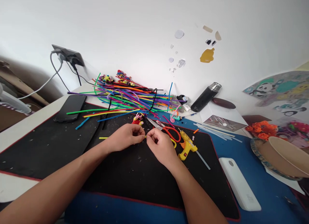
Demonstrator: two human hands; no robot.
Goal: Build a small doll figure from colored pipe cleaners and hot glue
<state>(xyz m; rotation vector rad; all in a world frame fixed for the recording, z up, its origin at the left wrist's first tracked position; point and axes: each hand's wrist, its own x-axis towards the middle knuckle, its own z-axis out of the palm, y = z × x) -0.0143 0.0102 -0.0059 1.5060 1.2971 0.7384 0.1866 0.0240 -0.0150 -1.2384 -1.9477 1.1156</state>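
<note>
My left hand and my right hand meet above the middle of the black mat, fingertips nearly touching. Both are closed in a pinch on a small bit of yellow pipe cleaner, mostly covered by the fingers. A straight yellow pipe cleaner shows left of my left hand; whether it joins the pinched bit I cannot tell. Just beyond my fingers is a small red, yellow and pink pipe-cleaner figure. Orange-handled scissors and a yellow glue gun lie beside my right hand.
A heap of coloured pipe cleaners lies along the wall, with small figures behind. Around the mat are a phone, a black flask, glue sticks, a white power bank and a bowl.
</note>
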